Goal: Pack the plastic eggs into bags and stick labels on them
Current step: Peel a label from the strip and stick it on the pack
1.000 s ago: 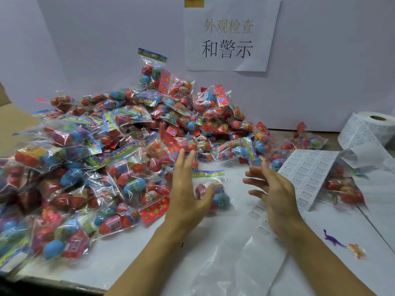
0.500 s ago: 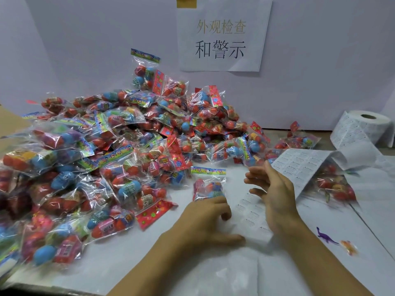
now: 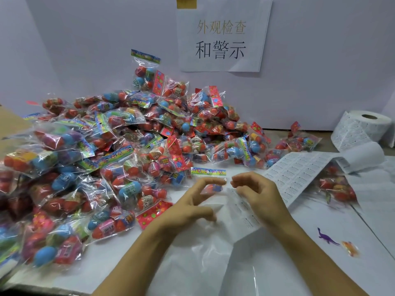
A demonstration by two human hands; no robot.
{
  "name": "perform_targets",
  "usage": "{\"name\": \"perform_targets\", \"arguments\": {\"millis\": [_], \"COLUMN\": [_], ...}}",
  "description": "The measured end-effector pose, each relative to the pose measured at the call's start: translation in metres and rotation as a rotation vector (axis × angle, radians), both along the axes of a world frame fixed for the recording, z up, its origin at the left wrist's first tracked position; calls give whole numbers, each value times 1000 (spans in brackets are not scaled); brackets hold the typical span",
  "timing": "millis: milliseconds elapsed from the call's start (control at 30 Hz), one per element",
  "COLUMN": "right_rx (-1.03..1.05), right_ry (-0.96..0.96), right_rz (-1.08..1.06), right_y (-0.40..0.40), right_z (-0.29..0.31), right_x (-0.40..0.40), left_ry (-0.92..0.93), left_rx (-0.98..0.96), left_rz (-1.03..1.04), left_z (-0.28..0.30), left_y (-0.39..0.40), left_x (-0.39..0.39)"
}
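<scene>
Both hands (image 3: 192, 207) (image 3: 259, 194) above table, fingers (image 3: 210, 182) curled.

Bagged-egg heap (image 3: 119, 159) blocks left; label strip (image 3: 299, 174) crowds right; near table (image 3: 267, 270) free.

**Bagged eggs heaped at left, label strip unrolled at right**

A large heap of clear bags (image 3: 119, 159), each filled with red, blue, pink and purple plastic eggs and closed with a colourful printed header card, was piled against the back wall and spread over the left of the white table (image 3: 310, 263). One bag (image 3: 208, 180) with a rainbow header lay apart at the heap's near edge. A few more bags (image 3: 299, 142) were scattered to the right. A label roll (image 3: 367, 127) stood at far right, its printed label strip (image 3: 299, 176) unrolled toward the centre and draped over another bag (image 3: 337, 186).
</scene>
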State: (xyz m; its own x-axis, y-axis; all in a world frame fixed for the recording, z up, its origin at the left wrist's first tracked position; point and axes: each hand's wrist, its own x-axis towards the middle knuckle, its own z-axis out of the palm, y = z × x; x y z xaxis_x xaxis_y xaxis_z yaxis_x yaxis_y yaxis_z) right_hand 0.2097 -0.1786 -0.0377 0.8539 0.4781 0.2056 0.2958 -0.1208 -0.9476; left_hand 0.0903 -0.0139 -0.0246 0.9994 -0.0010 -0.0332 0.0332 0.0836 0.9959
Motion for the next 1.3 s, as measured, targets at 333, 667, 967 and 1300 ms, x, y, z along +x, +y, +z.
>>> {"name": "perform_targets", "arguments": {"millis": [333, 667, 967, 1300], "right_rx": [-115, -183, -225, -187], "right_ry": [-258, -146, -118, 80], "right_rz": [168, 268, 332, 363], "right_y": [-12, -11, -12, -13], "right_z": [12, 11, 11, 15], "right_x": [-5, -6, -5, -4], "left_ry": [-37, -48, 20, -70], "left_rx": [-11, -80, -196, -99], "left_rz": [175, 106, 169, 161], "left_z": [-10, -10, -12, -16], "left_y": [1, 0, 1, -3], "left_x": [9, 7, 10, 8]}}
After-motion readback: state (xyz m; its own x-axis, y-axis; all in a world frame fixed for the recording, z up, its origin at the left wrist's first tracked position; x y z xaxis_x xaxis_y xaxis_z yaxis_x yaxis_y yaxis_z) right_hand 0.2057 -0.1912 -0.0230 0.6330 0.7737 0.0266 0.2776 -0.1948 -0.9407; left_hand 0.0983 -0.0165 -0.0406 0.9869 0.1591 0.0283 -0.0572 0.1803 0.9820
